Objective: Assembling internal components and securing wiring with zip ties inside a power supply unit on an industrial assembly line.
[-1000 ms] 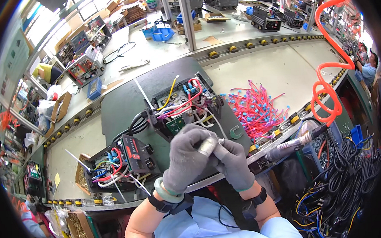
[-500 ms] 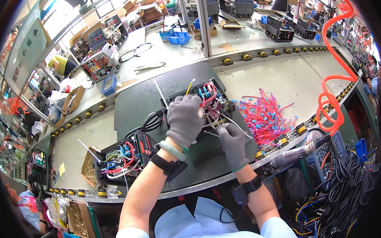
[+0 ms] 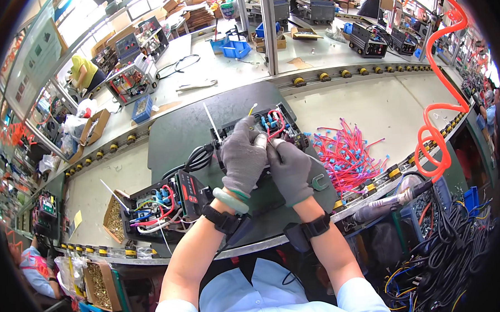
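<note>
Both of my hands wear grey gloves and meet over an open electrical unit [image 3: 286, 116] with a black casing and red, blue and white wiring. My left hand [image 3: 243, 156] is closed at the unit's near left, thumb toward the wires. Close beside it, my right hand [image 3: 291, 170] pinches among the wiring. Whatever the fingertips hold is hidden between the hands. A white cable tie [image 3: 211, 121] sticks up at the unit's left, and a yellow wire [image 3: 252, 109] with a pale tip rises behind my left hand. The unit rests on a dark board [image 3: 176, 120].
A second open unit [image 3: 162, 207] stands at the left. Red wires with blue ends [image 3: 350, 154] lie heaped at the right. A power screwdriver [image 3: 378, 206] hangs on a coiled red hose [image 3: 442, 119]. A green C-shaped piece [image 3: 320, 182] lies by my right hand. Black cable [image 3: 197, 158] loops behind.
My right hand has moved up and left from the unit's near right edge to meet my left hand. The left hand has shifted slightly and turned. The green piece has come into sight.
</note>
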Tool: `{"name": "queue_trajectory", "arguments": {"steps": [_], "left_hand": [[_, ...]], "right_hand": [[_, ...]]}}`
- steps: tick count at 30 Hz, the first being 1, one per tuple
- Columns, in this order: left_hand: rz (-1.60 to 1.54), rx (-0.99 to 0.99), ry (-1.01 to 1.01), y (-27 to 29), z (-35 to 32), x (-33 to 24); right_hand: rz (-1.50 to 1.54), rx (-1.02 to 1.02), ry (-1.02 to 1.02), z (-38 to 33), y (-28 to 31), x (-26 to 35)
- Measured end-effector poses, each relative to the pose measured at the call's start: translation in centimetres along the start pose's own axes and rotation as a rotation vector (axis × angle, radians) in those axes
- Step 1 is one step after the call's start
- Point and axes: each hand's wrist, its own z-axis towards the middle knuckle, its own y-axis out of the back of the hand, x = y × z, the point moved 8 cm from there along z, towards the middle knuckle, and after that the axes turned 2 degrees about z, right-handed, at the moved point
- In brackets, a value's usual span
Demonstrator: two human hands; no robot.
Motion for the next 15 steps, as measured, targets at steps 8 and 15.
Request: {"name": "queue_trajectory", "arguments": {"steps": [8, 15], "left_hand": [[-0.04, -0.006, 0.0, -0.5, 0.4, 0.4], [-0.029, -0.001, 0.005, -0.6, 0.2, 0.2]], "right_hand": [[0.269, 0.013, -0.158, 0.6, 3.9, 0.4], [0.337, -0.04, -0.074, 0.2, 3.2, -0.3]]}}
